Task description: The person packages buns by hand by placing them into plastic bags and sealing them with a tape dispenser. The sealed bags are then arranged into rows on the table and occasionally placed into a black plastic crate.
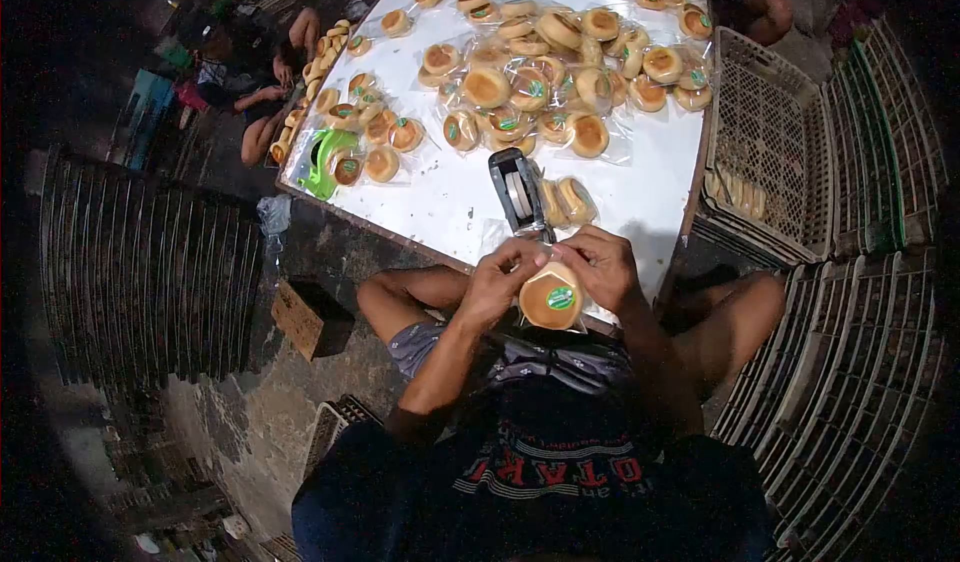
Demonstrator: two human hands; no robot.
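Both my hands hold one clear bag with a round golden bun (551, 297) bearing a green sticker, at the near edge of the white table (450, 202). My left hand (503, 280) pinches the bag's top from the left. My right hand (602, 265) pinches it from the right. The twisted bag neck sits at the grey tape dispenser (520, 194), which stands on the table just beyond my fingers. Two bagged buns (567, 202) lie beside the dispenser.
A heap of bagged buns (545, 82) covers the far table. A green tape dispenser (328, 157) sits at its left edge. Plastic crates (775, 142) stand at right, with more stacked at lower right and left. Another person's arms (270, 92) work at far left, and a person sits at top right.
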